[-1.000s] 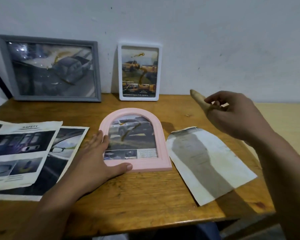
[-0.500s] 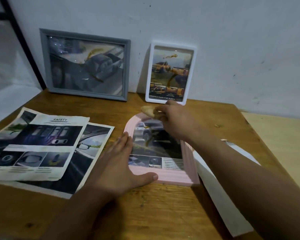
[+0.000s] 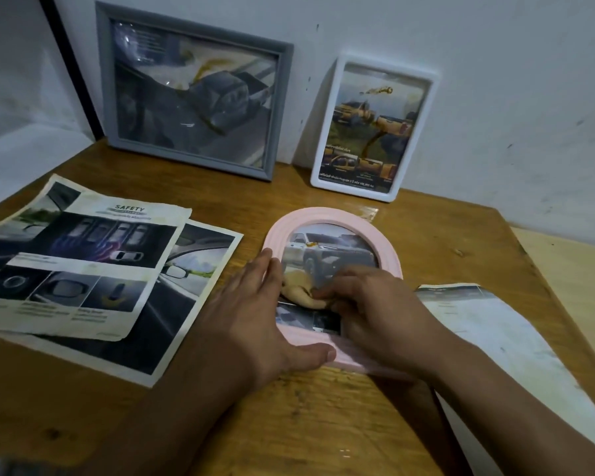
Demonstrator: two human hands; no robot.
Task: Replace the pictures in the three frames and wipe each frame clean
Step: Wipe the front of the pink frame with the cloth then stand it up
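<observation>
A pink arched frame point(image 3: 385, 250) with a car picture lies flat in the middle of the wooden table point(image 3: 323, 424). My left hand point(image 3: 265, 314) rests flat on its left and lower edge, fingers straight, thumb along the bottom. My right hand point(image 3: 375, 307) grips a tan cloth point(image 3: 298, 292) and presses it onto the frame's glass. A grey frame point(image 3: 193, 94) and a white frame point(image 3: 371, 128), both with smears on the glass, lean upright against the wall behind.
Two printed car pages point(image 3: 83, 266) lie overlapping on the table's left side. A loose sheet point(image 3: 495, 341) lies face down at the right, near the table's right edge. A paler surface point(image 3: 577, 269) adjoins the table on the right.
My right hand came from the right with the cloth, reached the frame's top, then drew down to the glass's lower middle. My left hand stayed on the frame.
</observation>
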